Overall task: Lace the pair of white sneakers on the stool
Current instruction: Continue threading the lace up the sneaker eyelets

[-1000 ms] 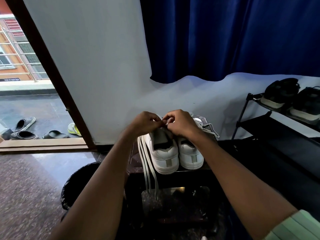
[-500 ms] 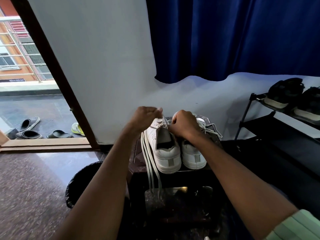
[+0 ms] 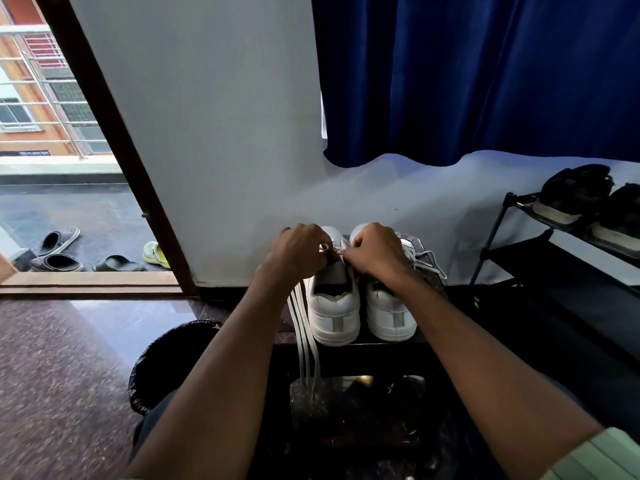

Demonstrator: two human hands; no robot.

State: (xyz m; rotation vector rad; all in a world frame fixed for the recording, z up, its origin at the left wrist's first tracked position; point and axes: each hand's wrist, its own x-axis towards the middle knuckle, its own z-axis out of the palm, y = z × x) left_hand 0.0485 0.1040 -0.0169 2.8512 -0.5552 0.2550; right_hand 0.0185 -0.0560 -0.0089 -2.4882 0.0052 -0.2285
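change: half a second back the hands sat apart with the left one lifted, drawing lace out; now left hand [image 3: 300, 252] and right hand [image 3: 375, 252] are back together over the left sneaker [image 3: 334, 306], so my read is one pull finished and the next eyelet is starting. left fingers are curled, pinching the lace [image 3: 304, 341] at a small loop; right fingers are curled on lace at the tongue too, though the exact pinch is hidden. counts, near to far: 1 black bin [image 3: 166, 362] on the floor at left, 1 stool [image 3: 381, 344], 2 loose lace tails hanging off its front edge, 2 white sneakers side by side on it with heels toward the camera, right sneaker [image 3: 391, 313] already showing lace near its toe, 2 hands, 1 shoe rack [image 3: 540, 251] holding 2 dark shoes, about 4 sandals out past the door.
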